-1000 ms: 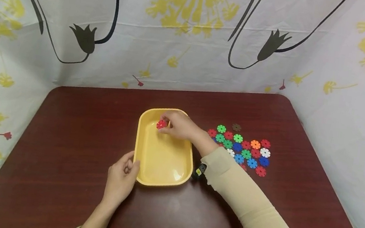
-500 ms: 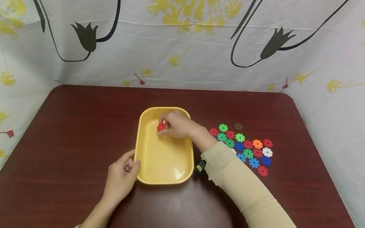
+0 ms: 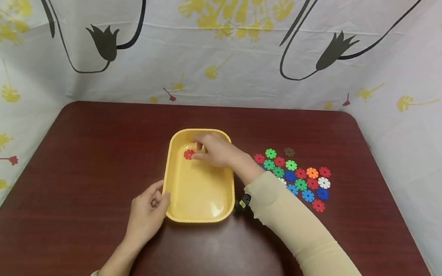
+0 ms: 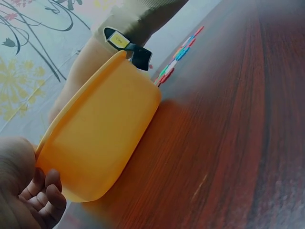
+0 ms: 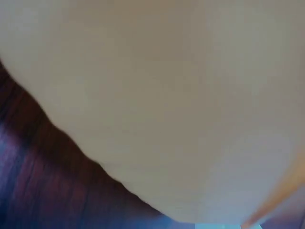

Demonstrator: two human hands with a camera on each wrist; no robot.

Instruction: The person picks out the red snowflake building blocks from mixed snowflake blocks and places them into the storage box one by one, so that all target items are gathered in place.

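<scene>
Our left hand (image 3: 148,212) pinches the yellow tray (image 3: 198,195) by its rim, likely steadying it. Our right hand (image 3: 217,150) has fingers apart, a red slotted disc (image 3: 188,154) beside the thumb.

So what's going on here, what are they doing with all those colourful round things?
A person's left hand holds the yellow tray by its left side. Their right hand is over the tray, with a red disc in there by the thumb; I can't tell if they touch. More discs lie on the table, to the tray's right.
</scene>
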